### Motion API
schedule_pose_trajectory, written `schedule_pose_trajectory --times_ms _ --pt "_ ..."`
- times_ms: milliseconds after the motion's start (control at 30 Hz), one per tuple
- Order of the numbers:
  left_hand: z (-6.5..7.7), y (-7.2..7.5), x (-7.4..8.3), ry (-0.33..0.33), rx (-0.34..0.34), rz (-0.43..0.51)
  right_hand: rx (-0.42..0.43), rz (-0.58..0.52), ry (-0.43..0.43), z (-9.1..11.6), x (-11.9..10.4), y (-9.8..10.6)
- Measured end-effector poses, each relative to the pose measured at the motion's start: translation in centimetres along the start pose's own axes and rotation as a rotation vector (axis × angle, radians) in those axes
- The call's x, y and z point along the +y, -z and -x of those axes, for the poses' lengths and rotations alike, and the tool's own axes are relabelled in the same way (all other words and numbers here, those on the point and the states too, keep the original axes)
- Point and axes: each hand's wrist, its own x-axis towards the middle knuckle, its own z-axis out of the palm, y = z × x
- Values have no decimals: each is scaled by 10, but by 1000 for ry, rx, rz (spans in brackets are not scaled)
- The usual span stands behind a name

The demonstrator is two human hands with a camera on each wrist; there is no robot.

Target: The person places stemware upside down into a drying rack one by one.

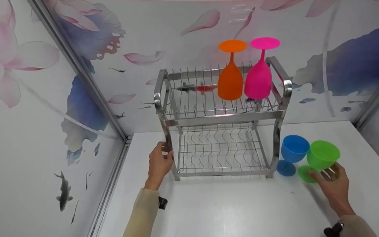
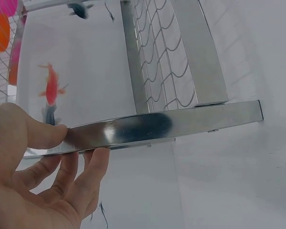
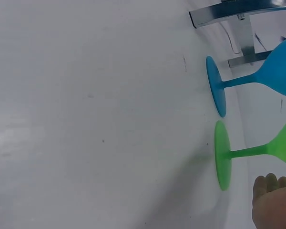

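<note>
A two-tier metal dish rack [image 1: 224, 117] stands on the white table. My left hand [image 1: 160, 163] holds its left front post, with the thumb on one side and the fingers on the other in the left wrist view. On the upper tier, an orange goblet [image 1: 230, 82] and a pink goblet [image 1: 258, 82] stand upside down, side by side. Right of the rack, a blue goblet [image 1: 294, 148] and a green goblet [image 1: 323, 154] stand upright on the table. Close to the green one is my right hand [image 1: 336, 184], fingers loosely bent; the right wrist view shows a gap between them.
Wire rungs [image 1: 222, 149] line the lower tier. A patterned panel [image 1: 189, 39] rises behind the rack, and another side panel [image 1: 28, 138] stands on the left. White table surface [image 1: 229, 204] extends in front of the rack.
</note>
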Motion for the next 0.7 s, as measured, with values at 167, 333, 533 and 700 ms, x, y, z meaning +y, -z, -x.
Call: schedule_pose_trajectory --times_ms 167,333,533,700 --pt "0 1 -1 -8 -1 -9 3 -17 -22 -5 1 -5" --pt "0 -1 0 0 -3 -2 9 -29 -9 -3 2 -5" --pt "1 -1 0 -14 -9 5 33 -59 11 -2 1 -2" --pt "1 0 -1 -12 -9 6 34 -60 40 -5 -1 0"
